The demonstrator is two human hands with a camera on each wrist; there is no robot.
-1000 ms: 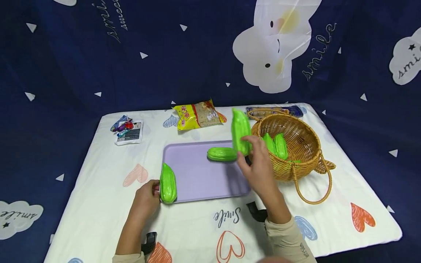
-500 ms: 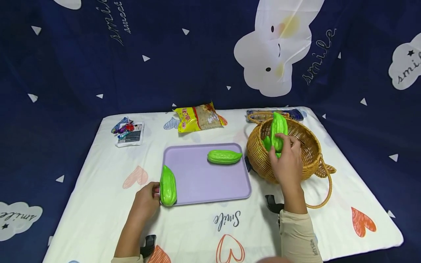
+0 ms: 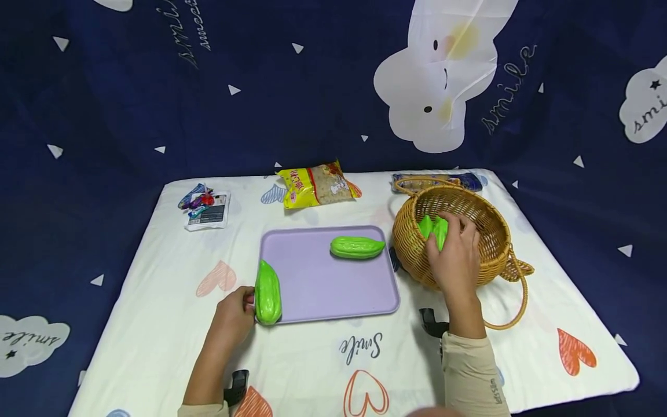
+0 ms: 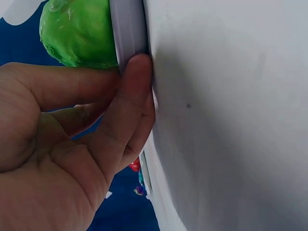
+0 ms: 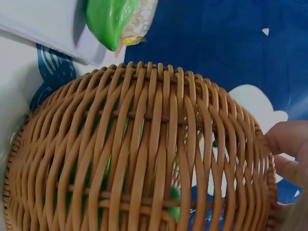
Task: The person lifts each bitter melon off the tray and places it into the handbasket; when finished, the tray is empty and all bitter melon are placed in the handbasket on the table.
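My left hand (image 3: 234, 315) pinches the left rim of a lavender tray (image 3: 328, 289), thumb and fingers on its edge in the left wrist view. Beside those fingers a green bitter melon (image 3: 268, 292) lies along the tray's left side. A second bitter melon (image 3: 357, 248) lies sideways at the tray's back right. My right hand (image 3: 455, 255) reaches into the round wicker basket (image 3: 417, 263), its thumb and fingers curled about a bitter melon (image 3: 440, 233). Another green tip (image 3: 425, 226) shows beside it. The basket wall hides most of that hand in the right wrist view.
A yellow snack bag (image 3: 315, 185) lies behind the tray. At the back left sits a white packet (image 3: 213, 214) with small bright wrappers on it. A long dark blue package (image 3: 469, 181) lies behind the basket, whose handle (image 3: 521, 307) droops to the right front.
My right hand has carried a bitter melon rightward from above the tray and lowered it into the basket. My left hand keeps its place at the tray's rim.
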